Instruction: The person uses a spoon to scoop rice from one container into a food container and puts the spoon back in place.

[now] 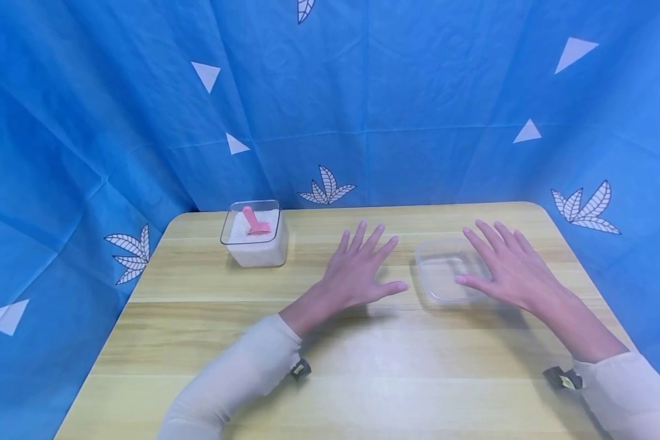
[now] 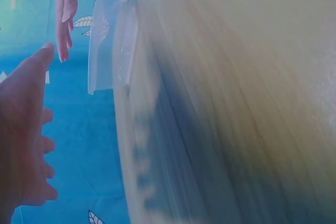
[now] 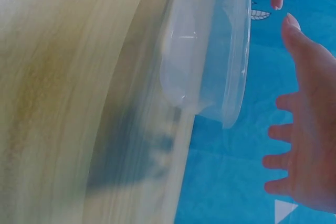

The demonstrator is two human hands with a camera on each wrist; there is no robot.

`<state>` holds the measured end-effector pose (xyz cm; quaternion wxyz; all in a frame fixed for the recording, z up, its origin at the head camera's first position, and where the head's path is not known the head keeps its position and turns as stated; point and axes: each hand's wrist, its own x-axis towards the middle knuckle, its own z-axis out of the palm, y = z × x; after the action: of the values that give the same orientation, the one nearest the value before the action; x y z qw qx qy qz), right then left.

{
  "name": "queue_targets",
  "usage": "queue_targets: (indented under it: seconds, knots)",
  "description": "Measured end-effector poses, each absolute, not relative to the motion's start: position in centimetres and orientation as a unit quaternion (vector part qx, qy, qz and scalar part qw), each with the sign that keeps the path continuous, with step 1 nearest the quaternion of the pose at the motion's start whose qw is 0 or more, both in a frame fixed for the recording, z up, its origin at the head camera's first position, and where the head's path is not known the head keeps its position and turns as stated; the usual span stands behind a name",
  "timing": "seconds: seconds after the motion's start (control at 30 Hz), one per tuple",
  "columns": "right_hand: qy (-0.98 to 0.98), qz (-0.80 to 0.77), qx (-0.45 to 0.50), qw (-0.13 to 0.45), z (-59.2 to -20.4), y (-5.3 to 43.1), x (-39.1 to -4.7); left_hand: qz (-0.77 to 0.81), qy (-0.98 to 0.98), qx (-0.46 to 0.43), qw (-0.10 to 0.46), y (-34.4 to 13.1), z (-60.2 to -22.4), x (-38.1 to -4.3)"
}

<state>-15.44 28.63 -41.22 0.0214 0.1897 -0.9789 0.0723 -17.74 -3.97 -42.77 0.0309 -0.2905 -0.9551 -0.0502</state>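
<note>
Head view gives me both hands with fingers spread apart, palms down, clamped on nothing. I see the left hand [image 1: 360, 269] hovering over the table [image 1: 385, 366], its thumb pointing toward the clear tub [image 1: 437, 278]. The right hand [image 1: 506, 269] hangs above that tub's right side, and from the right wrist I make out a gap between its fingers and the rim. The tub itself sits upright on the wood, between the two hands as I look down. Farther out, near the table's back left corner, I find a square container [image 1: 258, 253] of white grains [image 1: 268, 216], with a pink scoop [image 1: 257, 228] resting on them. Pale sleeves [image 1: 242, 366] cover the forearms, and blue cloth [image 1: 418, 73] printed with white leaves and triangles hangs behind and at both sides
</note>
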Motion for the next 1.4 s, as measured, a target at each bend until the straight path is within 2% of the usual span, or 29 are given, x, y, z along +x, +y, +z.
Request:
queue_targets:
  seconds: [0.27, 0.63, 1.4]
  knots:
    - [-0.979, 0.055, 0.193, 0.03, -41.9, 28.9, -15.5, -0.048, -0.955, -0.29, 0.025, -3.4, -43.1, -17.9]
    - [-0.982, 0.072, 0.175, 0.005, -42.4, 29.6, -15.4, -0.065, -0.954, -0.291, 0.01, -2.4, -43.6, -17.7]
    - [-0.983, 0.081, 0.166, 0.002, -43.4, 30.4, -15.6, -0.067, -0.957, -0.281, -0.008, -0.8, -44.6, -17.8]
